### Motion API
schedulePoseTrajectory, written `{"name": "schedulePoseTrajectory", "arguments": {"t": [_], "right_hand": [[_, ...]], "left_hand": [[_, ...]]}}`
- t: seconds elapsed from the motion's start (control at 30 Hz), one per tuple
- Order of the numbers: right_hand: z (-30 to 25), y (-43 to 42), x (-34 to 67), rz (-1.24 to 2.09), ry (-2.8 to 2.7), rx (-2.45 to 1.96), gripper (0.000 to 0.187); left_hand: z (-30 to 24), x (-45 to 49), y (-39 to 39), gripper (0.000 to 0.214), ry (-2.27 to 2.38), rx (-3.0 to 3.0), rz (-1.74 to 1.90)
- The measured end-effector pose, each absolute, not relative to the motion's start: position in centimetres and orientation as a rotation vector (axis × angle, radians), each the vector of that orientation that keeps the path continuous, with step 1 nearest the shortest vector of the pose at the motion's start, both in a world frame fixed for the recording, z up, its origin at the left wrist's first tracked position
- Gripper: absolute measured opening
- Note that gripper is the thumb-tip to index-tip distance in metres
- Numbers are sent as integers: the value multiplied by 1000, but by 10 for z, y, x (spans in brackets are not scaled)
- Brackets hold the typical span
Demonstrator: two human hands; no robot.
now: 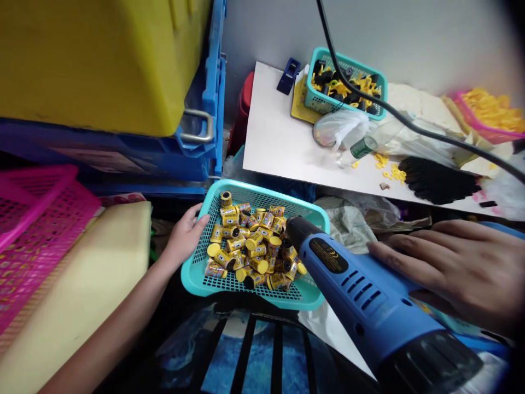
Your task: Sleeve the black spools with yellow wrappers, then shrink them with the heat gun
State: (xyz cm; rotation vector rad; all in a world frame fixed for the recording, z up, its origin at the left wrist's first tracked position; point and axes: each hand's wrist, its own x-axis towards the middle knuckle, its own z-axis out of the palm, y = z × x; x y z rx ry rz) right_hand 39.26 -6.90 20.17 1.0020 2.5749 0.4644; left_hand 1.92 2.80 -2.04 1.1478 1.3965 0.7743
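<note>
A turquoise plastic basket is in front of my body, with several small yellow-labelled cylinders heaped in it, some with yellow ends and some with black. My left hand grips the basket's left rim, its thumb over the edge and the other fingers partly hidden. In my right hand is a blue heat gun, held by its handle. The black nozzle points down and left over the basket's right side, covering some of the cylinders.
A black cable hangs across a white table. On it are another turquoise basket with black and yellow parts, a tape dispenser and black strips. Blue and yellow crates and a pink basket stand left.
</note>
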Motion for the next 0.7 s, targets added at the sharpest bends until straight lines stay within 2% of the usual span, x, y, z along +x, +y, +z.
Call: {"name": "schedulePoseTrajectory", "arguments": {"t": [0.1, 0.7], "right_hand": [[200, -62, 396, 417, 2589, 884, 41], [198, -51, 393, 370, 2629, 885, 39]], "left_hand": [[-19, 19, 27, 58, 1397, 1133, 778], [-28, 20, 35, 60, 1365, 1181, 758]]}}
